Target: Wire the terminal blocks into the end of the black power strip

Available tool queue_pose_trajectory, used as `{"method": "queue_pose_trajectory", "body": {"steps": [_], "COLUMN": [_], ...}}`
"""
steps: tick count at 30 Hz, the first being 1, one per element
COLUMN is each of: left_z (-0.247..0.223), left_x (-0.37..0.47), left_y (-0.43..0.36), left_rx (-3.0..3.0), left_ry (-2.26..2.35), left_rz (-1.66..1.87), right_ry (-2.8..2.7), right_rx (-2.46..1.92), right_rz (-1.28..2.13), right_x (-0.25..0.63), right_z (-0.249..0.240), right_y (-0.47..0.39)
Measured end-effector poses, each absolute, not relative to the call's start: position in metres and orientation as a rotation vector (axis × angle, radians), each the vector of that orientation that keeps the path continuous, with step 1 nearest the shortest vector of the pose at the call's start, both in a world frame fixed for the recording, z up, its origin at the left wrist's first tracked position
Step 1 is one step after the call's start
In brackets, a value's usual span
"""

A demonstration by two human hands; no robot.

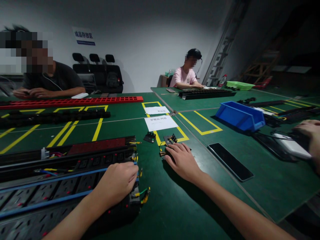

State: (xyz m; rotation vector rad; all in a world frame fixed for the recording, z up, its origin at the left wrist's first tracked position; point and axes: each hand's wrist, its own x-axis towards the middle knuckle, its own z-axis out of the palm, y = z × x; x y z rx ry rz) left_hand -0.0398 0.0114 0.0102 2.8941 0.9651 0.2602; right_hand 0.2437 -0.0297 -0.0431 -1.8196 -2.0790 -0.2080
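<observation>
My left hand [122, 181] is closed at the right end of a power strip [67, 185] with blue edges, its fingertips curled out of sight. Wires with yellow terminals [145, 195] stick out from the ends of several strips there. Palm down, my right hand [183, 161] lies on the green table, its fingers stretched out over a small black bracket-like part [172, 138]. Brass-coloured bits [162, 153] lie by its thumb, too small to name. Another small black part [150, 137] sits just to the left.
A phone [230, 161] and a blue bin [240, 116] stand to the right. White paper sheets [161, 123] lie ahead, near a red slotted rail [100, 100]. Two people sit across the table; another person's hand [310, 133] shows at the right edge.
</observation>
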Motion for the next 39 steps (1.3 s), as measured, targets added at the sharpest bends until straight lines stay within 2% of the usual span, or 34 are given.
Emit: {"method": "queue_pose_trajectory", "body": {"steps": [29, 39], "left_z": [0.009, 0.010], "left_x": [-0.041, -0.041], "left_y": [0.012, 0.010], "left_rx": [2.901, 2.918], "left_ry": [0.970, 0.961], "left_rz": [0.273, 0.291], "right_ry": [-1.995, -1.905], "right_rx": [-1.685, -1.292], "right_rz": [-0.070, -0.051], "right_x": [0.240, 0.231], "right_z": [-0.033, -0.017], "right_y": [-0.028, -0.046]}}
